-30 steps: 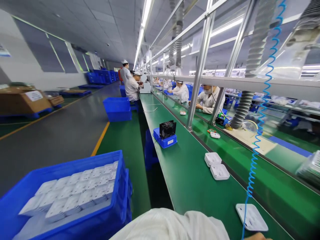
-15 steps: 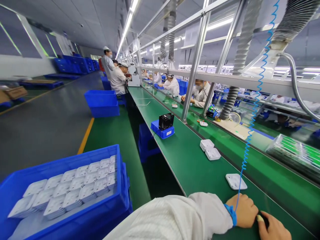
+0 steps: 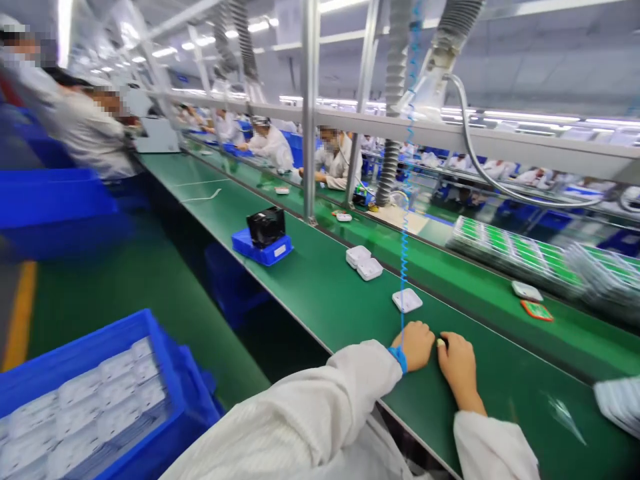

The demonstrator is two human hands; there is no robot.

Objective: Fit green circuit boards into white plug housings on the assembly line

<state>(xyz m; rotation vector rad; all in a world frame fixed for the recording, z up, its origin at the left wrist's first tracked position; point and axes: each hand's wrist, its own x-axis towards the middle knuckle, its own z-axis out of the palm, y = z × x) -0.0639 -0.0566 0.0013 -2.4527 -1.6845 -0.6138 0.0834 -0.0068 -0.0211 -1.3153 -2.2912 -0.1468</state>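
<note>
Reference = the near white cover (image 3: 407, 301), lying flat on the green bench (image 3: 320, 293).

Left hand (image 3: 418, 345) is just on the wearer's side of the cover, palm down, fingers curled, not touching it. Blue wrist band (image 3: 399, 359) on that arm; coiled blue cord (image 3: 404, 253) runs up from it and crosses in front of the cover in view. Right hand (image 3: 456, 360) is near, to the right of the cover, bent inward. The 2 hands are apart with a small gap. Dark patch by the right thumb — can't tell if it's a held thing or shadow; can't see into the left fist either.

Left of the cover and beyond: 2 more white covers (image 3: 370, 269), then the black fan (image 3: 267, 227) on a blue tray (image 3: 276, 253). Well left, nearer the wearer: blue bin (image 3: 100, 347) with rows of white covers. Right of it, past the bench edge: orange-edged board (image 3: 537, 311).

Step, my read: between pieces — no cover visible in either hand. Next move, if on the cover, calls for uncurling the left fingers, a short forward reach, and keeping the cord from snagging.
</note>
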